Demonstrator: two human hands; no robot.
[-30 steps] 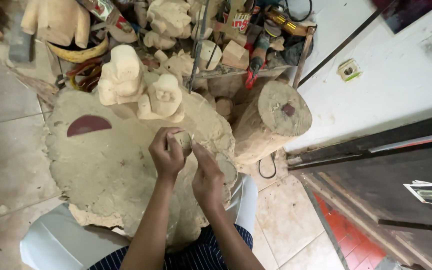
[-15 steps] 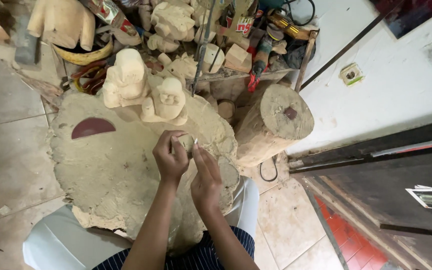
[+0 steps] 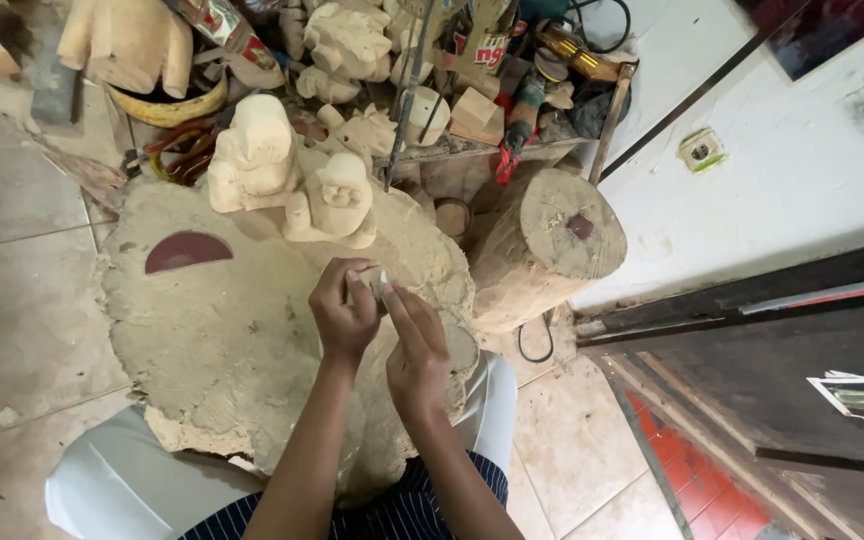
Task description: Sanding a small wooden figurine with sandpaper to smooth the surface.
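Observation:
My left hand (image 3: 344, 312) is closed around a small pale piece of carved wood (image 3: 376, 285), held just above a dusty cloth-covered work surface (image 3: 222, 350). Fingers of my right hand (image 3: 414, 345) press against that same small piece from the right side; what they hold, if anything, is hidden. Two pale carved wooden figures (image 3: 292, 180) stand just beyond my hands at the far edge of the surface.
A dark red half-round sheet (image 3: 187, 250) lies on the surface at left. A thick wood log (image 3: 547, 245) stands at right. Behind is a cluttered shelf of carvings, blocks and tools (image 3: 432, 70). A pale plastic chair (image 3: 122, 480) is under me.
The view has shifted slightly; my hands stay together on the small wooden piece, with the right fingers moving a little along it.

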